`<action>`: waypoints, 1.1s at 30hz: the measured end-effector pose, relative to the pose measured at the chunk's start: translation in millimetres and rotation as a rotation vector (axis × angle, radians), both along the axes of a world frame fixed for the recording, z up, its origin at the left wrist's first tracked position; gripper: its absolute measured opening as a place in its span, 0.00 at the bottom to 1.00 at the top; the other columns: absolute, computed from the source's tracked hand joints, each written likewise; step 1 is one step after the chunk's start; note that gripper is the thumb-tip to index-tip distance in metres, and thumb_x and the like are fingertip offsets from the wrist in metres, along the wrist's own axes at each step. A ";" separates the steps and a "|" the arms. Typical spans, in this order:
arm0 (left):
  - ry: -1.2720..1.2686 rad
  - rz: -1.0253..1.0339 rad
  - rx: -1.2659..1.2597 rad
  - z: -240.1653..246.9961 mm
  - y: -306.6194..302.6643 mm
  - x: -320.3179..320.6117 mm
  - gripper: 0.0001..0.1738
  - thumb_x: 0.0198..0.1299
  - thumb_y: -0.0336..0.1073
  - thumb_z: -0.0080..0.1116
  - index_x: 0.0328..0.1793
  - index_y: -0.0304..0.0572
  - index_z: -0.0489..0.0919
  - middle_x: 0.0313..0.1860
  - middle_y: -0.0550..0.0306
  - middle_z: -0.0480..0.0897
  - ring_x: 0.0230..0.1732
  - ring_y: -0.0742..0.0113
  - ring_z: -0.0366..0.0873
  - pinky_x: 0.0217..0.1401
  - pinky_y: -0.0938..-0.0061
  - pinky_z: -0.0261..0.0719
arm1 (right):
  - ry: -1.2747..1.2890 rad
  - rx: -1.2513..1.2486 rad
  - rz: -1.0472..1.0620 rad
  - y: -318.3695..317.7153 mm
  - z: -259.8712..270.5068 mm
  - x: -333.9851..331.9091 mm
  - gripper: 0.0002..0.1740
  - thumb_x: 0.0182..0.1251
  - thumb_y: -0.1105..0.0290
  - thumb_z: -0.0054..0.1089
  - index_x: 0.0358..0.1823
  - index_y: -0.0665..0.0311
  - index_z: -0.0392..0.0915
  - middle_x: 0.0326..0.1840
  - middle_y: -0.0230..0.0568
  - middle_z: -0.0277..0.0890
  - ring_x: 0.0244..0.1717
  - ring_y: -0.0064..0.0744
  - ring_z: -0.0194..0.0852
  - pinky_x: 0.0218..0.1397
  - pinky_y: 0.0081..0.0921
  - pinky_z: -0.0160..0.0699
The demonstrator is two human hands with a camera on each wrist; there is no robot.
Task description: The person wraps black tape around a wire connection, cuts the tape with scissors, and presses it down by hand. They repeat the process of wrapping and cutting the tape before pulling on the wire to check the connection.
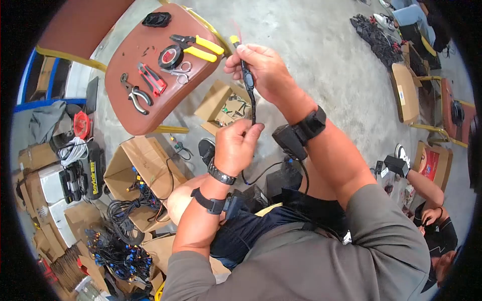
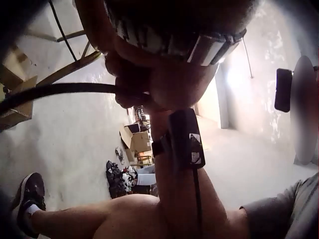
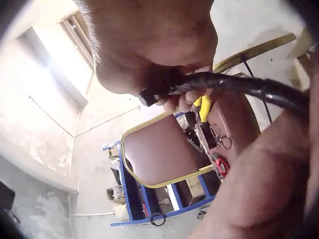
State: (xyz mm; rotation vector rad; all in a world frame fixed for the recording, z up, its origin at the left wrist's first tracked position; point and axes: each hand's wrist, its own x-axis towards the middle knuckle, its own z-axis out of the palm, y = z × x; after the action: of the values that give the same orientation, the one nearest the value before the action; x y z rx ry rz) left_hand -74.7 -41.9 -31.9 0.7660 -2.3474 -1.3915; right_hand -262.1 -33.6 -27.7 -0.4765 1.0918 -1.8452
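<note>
A black cable [image 1: 252, 103] wrapped in shiny tape runs between my two hands. My right hand [image 1: 268, 67] grips its upper end, where a grey oval part [image 1: 249, 79] shows on the cable. Past those fingers stick out a yellow tip [image 1: 234, 39] and thin reddish wires. Lower down, my left hand [image 1: 235, 145] pinches the cable between thumb and fingers. In the right wrist view the taped cable [image 3: 239, 83] curves out from under the right hand [image 3: 154, 55]. The left wrist view has the cable [image 2: 65, 89] passing into the dark left hand [image 2: 164, 82].
On a brown chair [image 1: 120, 100] lie yellow-handled pliers [image 1: 201, 48], black tape [image 1: 170, 56], scissors [image 1: 182, 72], a red cutter [image 1: 152, 80] and grey-black pliers [image 1: 135, 94]. A small carton [image 1: 208, 103] and a larger cable carton [image 1: 150, 155] stand below. Another person [image 1: 434, 220] sits at right.
</note>
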 end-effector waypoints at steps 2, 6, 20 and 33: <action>-0.006 0.071 0.240 -12.3 -4.5 9.9 0.13 0.61 0.36 0.70 0.29 0.35 0.81 0.19 0.50 0.77 0.21 0.62 0.78 0.27 0.65 0.73 | -0.029 -0.027 0.036 1.4 4.2 1.4 0.18 0.80 0.60 0.52 0.43 0.70 0.81 0.42 0.46 0.85 0.40 0.32 0.82 0.46 0.27 0.80; 0.032 0.086 0.670 -7.8 -8.6 11.8 0.12 0.67 0.39 0.68 0.39 0.35 0.85 0.24 0.61 0.84 0.24 0.78 0.77 0.27 0.78 0.74 | -0.033 -0.024 0.062 0.9 6.2 -1.5 0.18 0.79 0.60 0.52 0.44 0.70 0.81 0.42 0.46 0.85 0.43 0.33 0.83 0.47 0.29 0.80; 0.368 -0.053 1.058 -0.1 -26.2 6.6 0.28 0.78 0.51 0.49 0.63 0.28 0.76 0.36 0.38 0.87 0.21 0.59 0.82 0.27 0.74 0.80 | -0.048 -0.023 0.283 -0.7 16.2 11.9 0.17 0.80 0.60 0.53 0.46 0.69 0.82 0.45 0.43 0.84 0.44 0.29 0.81 0.48 0.27 0.80; 0.436 0.019 1.052 -2.6 -30.3 7.3 0.20 0.76 0.46 0.54 0.44 0.33 0.81 0.31 0.42 0.85 0.18 0.63 0.78 0.24 0.76 0.75 | -0.132 -0.090 0.246 -7.4 20.1 0.4 0.22 0.77 0.62 0.56 0.63 0.70 0.77 0.51 0.47 0.84 0.47 0.31 0.83 0.54 0.28 0.83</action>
State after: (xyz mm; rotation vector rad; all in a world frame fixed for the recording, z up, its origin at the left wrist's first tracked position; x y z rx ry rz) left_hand -67.4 -72.2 -34.5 0.5924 -1.1765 -2.4726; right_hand -261.7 -40.9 -7.6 -0.5105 0.8257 -1.6880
